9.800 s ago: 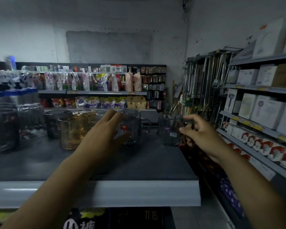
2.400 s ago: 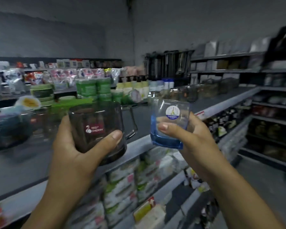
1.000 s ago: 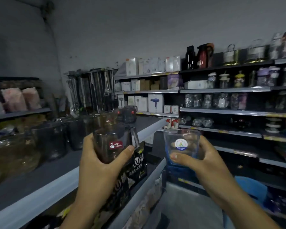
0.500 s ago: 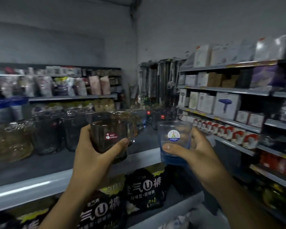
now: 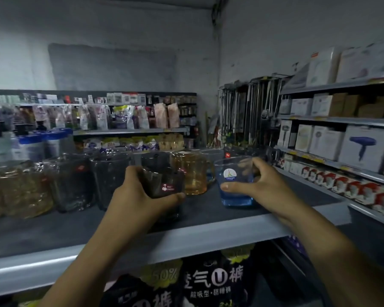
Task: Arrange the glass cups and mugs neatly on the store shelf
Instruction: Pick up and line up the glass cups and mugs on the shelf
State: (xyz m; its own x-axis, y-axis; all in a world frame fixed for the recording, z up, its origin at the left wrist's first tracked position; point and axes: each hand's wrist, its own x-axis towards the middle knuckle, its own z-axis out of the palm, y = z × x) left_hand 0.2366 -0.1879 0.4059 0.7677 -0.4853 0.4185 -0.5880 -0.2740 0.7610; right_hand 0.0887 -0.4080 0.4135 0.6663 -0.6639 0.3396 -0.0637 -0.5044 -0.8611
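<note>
A: Fingers (image 5: 133,172) of left hand (image 5: 140,196) wrapped round smoky grey mug (image 5: 164,181), thumb across front just below red label. Full grip.
B: Noted. Right hand (image 5: 264,187)?
A: Curled round blue glass (image 5: 234,191). Thumb on front under round sticker, other fingers behind near rim.
B: Position of both pieces?
A: Low over front part of dark shelf (image 5: 275,204), side by side, apart. Blue glass base at shelf surface, contact not certain. Mug base hidden by hand.
B: Neighbours?
A: Amber mug (image 5: 192,173) just behind, between the two held pieces. Row of grey mugs (image 5: 111,173) to its left, wrapped amber glassware (image 5: 20,191) further left. White boxes (image 5: 364,147) on side shelving at right. Dark packs (image 5: 208,282) under shelf.
</note>
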